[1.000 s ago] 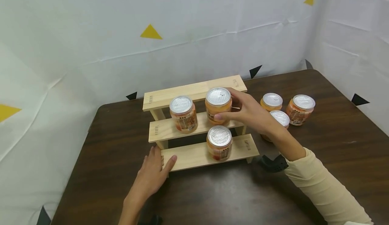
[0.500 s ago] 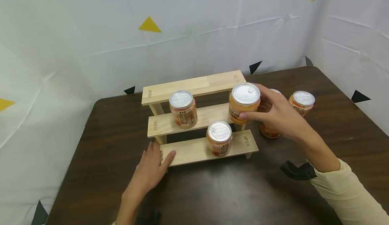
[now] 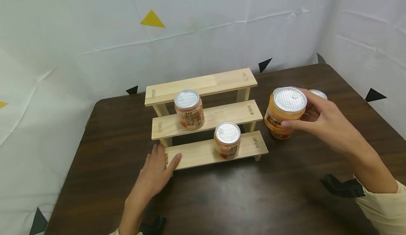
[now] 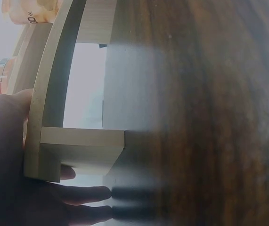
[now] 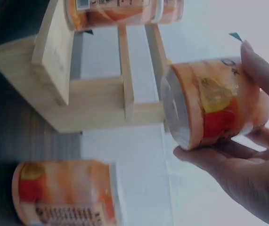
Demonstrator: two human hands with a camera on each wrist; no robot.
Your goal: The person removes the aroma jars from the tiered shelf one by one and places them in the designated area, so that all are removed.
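My right hand (image 3: 330,122) grips a jar (image 3: 287,106) of orange contents with a silver lid, right of the three-step wooden rack (image 3: 203,85). Thumb and fingers lie on opposite sides of this jar (image 5: 209,101) in the right wrist view. It overlaps another jar (image 3: 280,134) behind it. My left hand (image 3: 155,173) rests at the left end of the lowest step, thumb on the board, fingers along its side; in the left wrist view straight fingers (image 4: 85,194) reach down beside the rack's leg (image 4: 85,157). One jar (image 3: 190,111) stands on the middle step, another (image 3: 227,139) on the lowest.
Part of a further jar's lid (image 3: 318,94) shows behind my right hand. A jar (image 5: 63,193) stands near the rack in the right wrist view. White sheeting (image 3: 203,37) borders the dark wooden table (image 3: 222,199) at the back and sides.
My right hand has lifted its jar off the middle step and carried it right, past the rack's end. My left hand has stayed at the lowest step's left end.
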